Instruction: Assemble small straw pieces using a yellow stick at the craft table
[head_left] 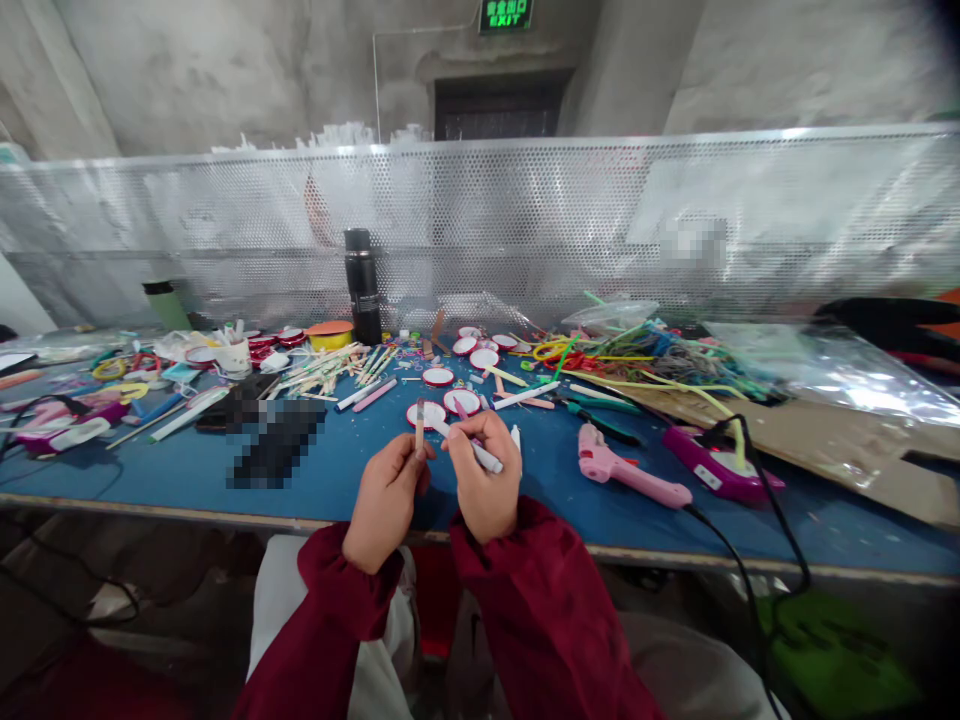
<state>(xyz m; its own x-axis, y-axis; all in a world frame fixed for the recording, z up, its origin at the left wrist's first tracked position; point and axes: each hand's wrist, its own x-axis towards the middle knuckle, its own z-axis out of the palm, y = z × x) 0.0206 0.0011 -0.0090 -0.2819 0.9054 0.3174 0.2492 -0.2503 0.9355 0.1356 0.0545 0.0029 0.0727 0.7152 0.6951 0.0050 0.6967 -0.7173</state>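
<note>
My left hand (388, 500) is closed, pinching a flat, upright wooden craft stick (420, 425) between thumb and fingers. Just to its right, my right hand (487, 480) is wrapped around a white marker pen (487, 458), whose grey end sticks out below the fingers. A purplish piece shows at the top of that grip, too small to name. The two hands are close together above the near edge of the table. Right behind them lie round white discs with red rims (460, 401). A white pen (516, 438) partly shows beside my right hand.
The blue table (172, 470) carries a pink glue gun (630, 475), a purple power strip (720, 465), pliers (604, 422), a black bottle (364, 290), a paper cup (234, 357), loose sticks (330, 372) and tangled pipe cleaners (660, 350). A perforated metal screen (495, 230) stands behind.
</note>
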